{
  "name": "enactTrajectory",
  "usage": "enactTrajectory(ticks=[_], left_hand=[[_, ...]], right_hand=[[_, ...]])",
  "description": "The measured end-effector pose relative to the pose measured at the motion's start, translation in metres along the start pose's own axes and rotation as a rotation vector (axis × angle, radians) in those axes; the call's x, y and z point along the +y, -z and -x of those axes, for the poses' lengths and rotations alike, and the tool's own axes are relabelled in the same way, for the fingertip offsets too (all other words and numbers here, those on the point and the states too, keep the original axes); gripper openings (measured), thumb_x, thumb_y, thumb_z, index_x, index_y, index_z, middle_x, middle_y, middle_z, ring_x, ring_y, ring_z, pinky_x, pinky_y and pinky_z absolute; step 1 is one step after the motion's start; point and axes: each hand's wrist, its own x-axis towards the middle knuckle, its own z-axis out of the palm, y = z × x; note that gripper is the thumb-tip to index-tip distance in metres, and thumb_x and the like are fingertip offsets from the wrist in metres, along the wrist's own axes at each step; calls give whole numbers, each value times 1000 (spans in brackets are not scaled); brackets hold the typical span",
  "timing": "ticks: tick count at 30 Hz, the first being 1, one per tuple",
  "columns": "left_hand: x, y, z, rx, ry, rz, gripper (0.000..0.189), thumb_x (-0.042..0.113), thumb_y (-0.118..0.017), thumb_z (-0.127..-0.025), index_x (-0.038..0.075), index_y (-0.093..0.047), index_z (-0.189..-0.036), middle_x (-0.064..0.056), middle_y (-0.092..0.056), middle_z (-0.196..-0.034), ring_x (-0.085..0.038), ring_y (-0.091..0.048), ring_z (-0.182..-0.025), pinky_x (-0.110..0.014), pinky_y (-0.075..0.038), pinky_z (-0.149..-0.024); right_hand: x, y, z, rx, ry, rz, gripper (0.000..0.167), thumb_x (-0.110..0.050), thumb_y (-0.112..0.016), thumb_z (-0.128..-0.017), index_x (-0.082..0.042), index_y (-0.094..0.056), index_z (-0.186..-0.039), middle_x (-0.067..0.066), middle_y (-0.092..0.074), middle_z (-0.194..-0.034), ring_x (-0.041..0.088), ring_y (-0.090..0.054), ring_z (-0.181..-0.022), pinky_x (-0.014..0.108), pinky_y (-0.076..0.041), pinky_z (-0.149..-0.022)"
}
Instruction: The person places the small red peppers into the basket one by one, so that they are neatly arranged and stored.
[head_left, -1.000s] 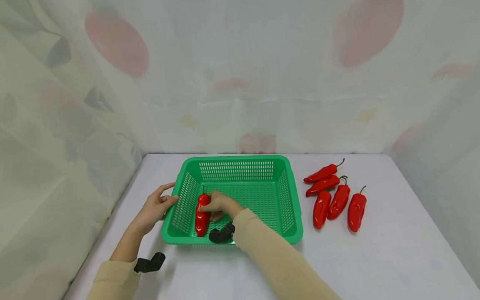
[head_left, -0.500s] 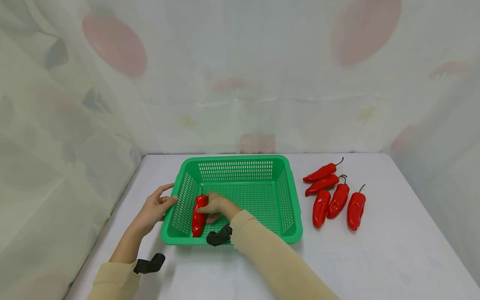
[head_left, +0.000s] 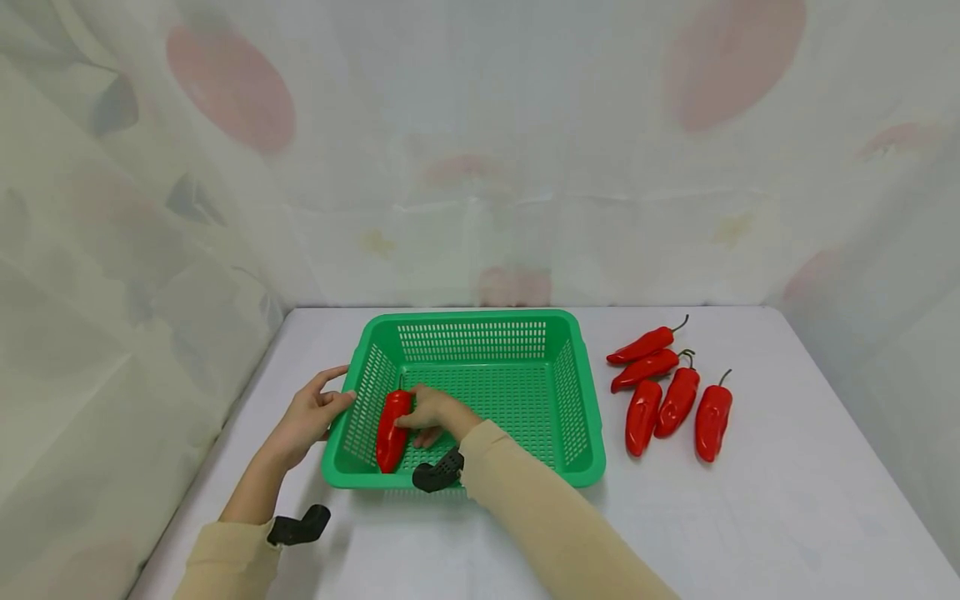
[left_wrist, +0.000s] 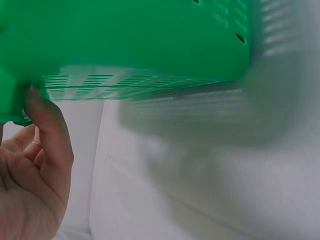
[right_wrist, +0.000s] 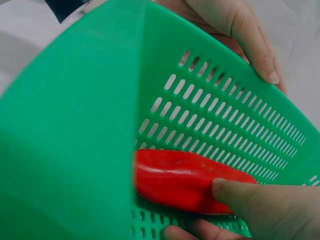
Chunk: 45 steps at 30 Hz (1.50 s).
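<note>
A red chili pepper [head_left: 393,431] lies lengthwise in the left part of a green plastic basket [head_left: 480,316], its stem toward the back. My right hand [head_left: 437,411] reaches into the basket and holds this pepper. In the right wrist view the thumb [right_wrist: 230,192] presses on the pepper's side, and other fingertips show low beside it. At the basket's left side, my left hand [head_left: 309,417] grips the rim, thumb on top. The left wrist view shows a bent finger [left_wrist: 50,122] of that hand against the basket's edge.
Several more red chili peppers [head_left: 678,402] lie on the white table [head_left: 787,508] to the right of the basket. A patterned cloth [head_left: 480,225] hangs behind the table and along both sides. Black camera mounts [head_left: 300,527] sit on both wrists.
The pepper in the basket has shifted left, toward the basket's left wall, with my right hand on it. My left hand has stayed at the rim.
</note>
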Motion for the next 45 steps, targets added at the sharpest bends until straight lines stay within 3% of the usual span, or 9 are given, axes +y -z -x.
enactTrajectory(ticks=[7,15,26,34,41,45], left_hand=[[1,-1,1,0,-5,3,63,33,-54,-93,16,-22,-145,-16,-61,-91,-23,-66,-73,-39,-56,-63],[27,-6,15,-11,3,21,58,20,-51,-95,9,-22,-144,-23,-60,-93,-26,-66,-73,-38,-56,-63],[4,-1,2,-9,0,26,61,29,-53,-94,15,-22,-145,-20,-60,-96,-24,-66,-75,-39,-56,-64],[0,-1,1,-2,-2,18,61,33,-54,-93,17,-23,-144,-18,-61,-94,-24,-67,-76,-41,-56,-65],[-1,-1,1,0,5,16,63,35,-54,-93,17,-23,-144,-18,-62,-96,-25,-67,-77,-41,-56,-65],[-1,-1,0,-2,7,23,63,36,-54,-93,18,-23,-145,-18,-61,-96,-25,-66,-77,-41,-56,-66]], right_hand=[[0,1,1,-23,-1,-9,62,-19,-59,-91,-9,-26,-142,16,-60,-90,34,-67,-80,40,-56,-66],[-3,6,3,3,12,11,57,-21,-56,-92,-8,-30,-142,18,-59,-95,33,-66,-80,41,-56,-66],[-13,20,7,58,162,93,45,-23,-56,-92,-3,-45,-131,16,-62,-95,31,-66,-80,41,-56,-63],[-16,31,13,42,237,71,38,-24,-56,-92,-4,-51,-124,18,-65,-94,33,-66,-84,40,-56,-63],[-23,41,22,35,337,102,40,-26,-57,-92,-4,-51,-125,16,-65,-100,16,-63,-66,28,-54,-51],[-25,44,28,35,375,83,40,-27,-56,-92,-5,-51,-125,14,-65,-100,14,-61,-66,27,-53,-50]])
